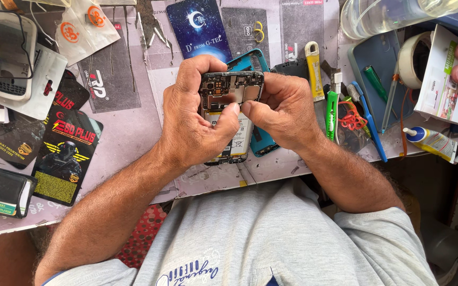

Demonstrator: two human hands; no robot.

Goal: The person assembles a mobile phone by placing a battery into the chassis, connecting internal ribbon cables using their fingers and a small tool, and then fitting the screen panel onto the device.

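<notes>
At the far left of the counter (128, 137) an old keypad phone in a clear bag (9, 53) is lying, and near it dark flat packets (64, 153) are spreading over the paper cover. The left hand (192, 119) is closing around the opened phone (228, 119), its fingers wrapping the left edge and its thumb pressing onto the bare inside with the circuit board and the white battery. The phone is standing in the middle, above the counter, its long axis running away from the person's body, top end farthest. The right hand (282, 111) is gripping the right edge, thumb tip meeting the left thumb over the board; both hands are equally near. Under the phone a teal frame (261, 140) is lying. Further right a yellow knife (314, 69), a green tool (332, 114), a blue toothbrush (369, 127), a tape roll (414, 58) and a glue tube (433, 142) are resting.
</notes>
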